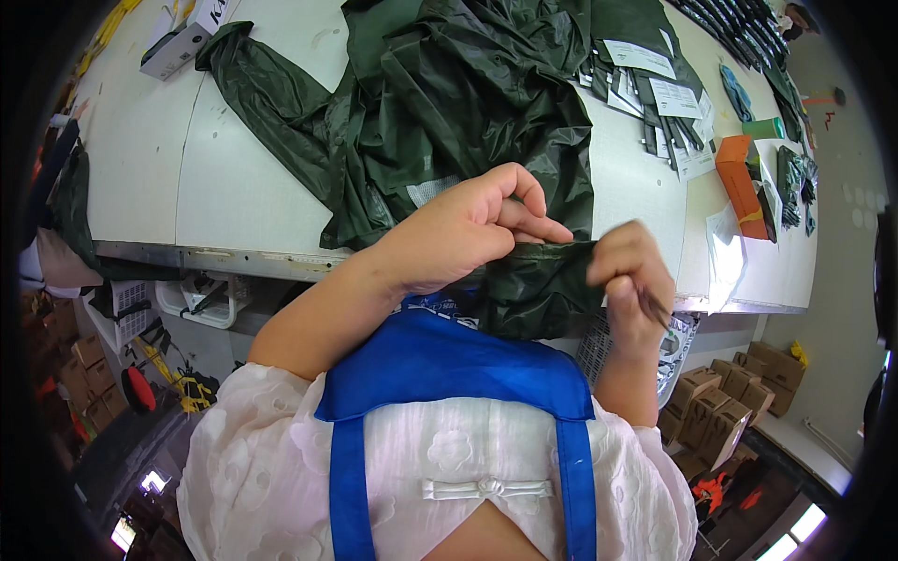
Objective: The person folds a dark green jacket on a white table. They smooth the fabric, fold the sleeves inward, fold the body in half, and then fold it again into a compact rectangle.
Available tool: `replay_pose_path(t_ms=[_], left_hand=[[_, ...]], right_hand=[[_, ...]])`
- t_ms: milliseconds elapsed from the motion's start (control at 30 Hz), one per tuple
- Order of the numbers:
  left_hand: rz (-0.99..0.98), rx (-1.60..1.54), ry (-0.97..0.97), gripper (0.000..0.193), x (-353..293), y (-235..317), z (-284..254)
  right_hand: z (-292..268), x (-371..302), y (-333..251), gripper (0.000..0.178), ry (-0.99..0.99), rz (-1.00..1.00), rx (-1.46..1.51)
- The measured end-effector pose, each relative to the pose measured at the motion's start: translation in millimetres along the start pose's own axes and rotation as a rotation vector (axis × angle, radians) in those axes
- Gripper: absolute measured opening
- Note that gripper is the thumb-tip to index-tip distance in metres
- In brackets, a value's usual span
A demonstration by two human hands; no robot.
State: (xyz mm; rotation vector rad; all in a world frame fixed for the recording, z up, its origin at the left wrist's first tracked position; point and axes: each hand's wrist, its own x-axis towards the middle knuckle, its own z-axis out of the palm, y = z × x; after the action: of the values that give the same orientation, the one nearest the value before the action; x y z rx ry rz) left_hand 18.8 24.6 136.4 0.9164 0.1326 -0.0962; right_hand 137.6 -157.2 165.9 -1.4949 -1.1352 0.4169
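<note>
I'm pinching the hem of the dark green garment [468, 122] at frame centre with my left hand [458, 234], fingers closed on the fabric. My right hand [629, 280] is gripping the same edge plus a thin tool, likely snips. Best to keep the edge taut between both hands, low over the table [253, 187] edge.

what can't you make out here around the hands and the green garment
Head view only:
- Thin tool in the right hand: motion-blurred, kind unclear.
- Dark green garment edge: pinched under the left hand, hidden by fingers.
- Paper tags: print too small.
- Orange box: far, partly covered.
</note>
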Motion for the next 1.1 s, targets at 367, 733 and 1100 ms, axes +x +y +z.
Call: replay_pose_path(t_ms=[367,733,1100], left_hand=[[0.060,0.324,0.053,0.030,1,-9,2],[0.109,0.248,0.038,0.027,0,-11,1],[0.109,0.133,0.110,0.027,0,-11,1]], right_hand=[[5,3,-4,0.018,0.000,0.085,-0.279],[8,-3,4,0.007,-0.034,-0.052,-0.163],[-15,-10,-17,0.035,0.067,-0.005,-0.633]])
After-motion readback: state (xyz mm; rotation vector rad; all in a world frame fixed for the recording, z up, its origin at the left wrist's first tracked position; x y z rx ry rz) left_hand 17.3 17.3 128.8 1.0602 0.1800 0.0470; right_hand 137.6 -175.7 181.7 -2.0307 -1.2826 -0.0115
